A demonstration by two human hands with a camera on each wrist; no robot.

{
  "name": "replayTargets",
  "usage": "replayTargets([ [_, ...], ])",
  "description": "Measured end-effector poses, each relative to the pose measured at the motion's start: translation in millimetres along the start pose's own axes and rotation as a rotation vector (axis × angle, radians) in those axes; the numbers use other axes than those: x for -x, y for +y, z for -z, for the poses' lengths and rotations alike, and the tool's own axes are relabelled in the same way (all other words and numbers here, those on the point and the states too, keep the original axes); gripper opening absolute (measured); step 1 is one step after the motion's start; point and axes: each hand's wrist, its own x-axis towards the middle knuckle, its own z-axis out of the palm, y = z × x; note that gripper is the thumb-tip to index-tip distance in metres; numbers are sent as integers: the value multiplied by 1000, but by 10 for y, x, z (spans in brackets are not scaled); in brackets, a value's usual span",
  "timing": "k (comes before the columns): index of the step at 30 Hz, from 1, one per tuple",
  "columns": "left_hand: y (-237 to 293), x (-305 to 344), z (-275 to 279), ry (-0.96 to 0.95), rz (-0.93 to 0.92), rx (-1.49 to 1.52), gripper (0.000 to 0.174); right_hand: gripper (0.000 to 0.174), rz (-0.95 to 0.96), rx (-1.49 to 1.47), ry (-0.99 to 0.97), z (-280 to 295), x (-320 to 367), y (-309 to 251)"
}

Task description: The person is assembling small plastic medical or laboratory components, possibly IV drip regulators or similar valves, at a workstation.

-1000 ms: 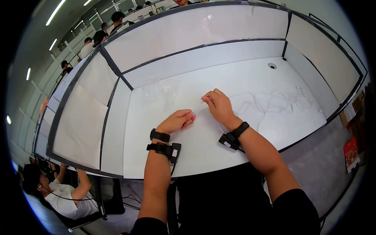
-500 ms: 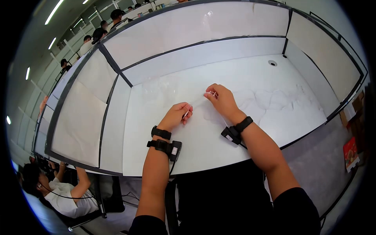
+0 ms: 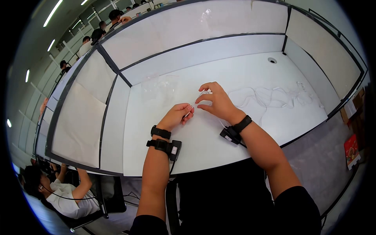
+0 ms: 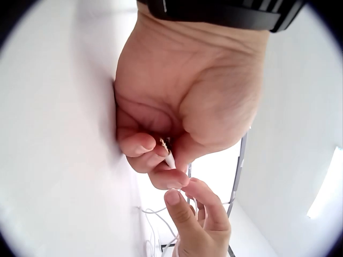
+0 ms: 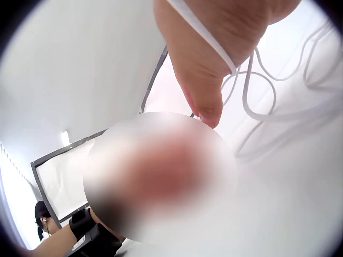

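My left hand [image 3: 178,116] pinches a small white cable end [image 4: 170,160] between thumb and fingers. A gold-and-dark tip shows on it inside the curled fingers in the left wrist view. Just to the right, my right hand [image 3: 219,102] has its thumb and index finger apart, close to the left fingertips. A white cable [image 5: 201,29] crosses its palm, and strands of it pass between the other, curled fingers. More of this thin cable [image 3: 270,98] lies in loose loops on the white table [image 3: 156,156]. A blurred patch covers the left hand in the right wrist view.
A clear plastic bag [image 3: 160,88] lies at the back left of the table. Low partition panels [image 3: 196,25] enclose the back and both sides. A round cable hole [image 3: 272,60] sits at the back right. Another person [image 3: 64,192] sits beyond the left panel.
My right thumb and index finger have spread apart, and the right hand has come nearer the left. The left hand has moved up slightly over the last second, still pinching the cable end.
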Motion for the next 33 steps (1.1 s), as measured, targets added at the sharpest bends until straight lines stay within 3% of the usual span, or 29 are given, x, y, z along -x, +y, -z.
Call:
replayTargets([
  [33, 66, 32, -46, -24, 52, -5, 29, 17, 38, 91, 34, 85, -20, 22],
])
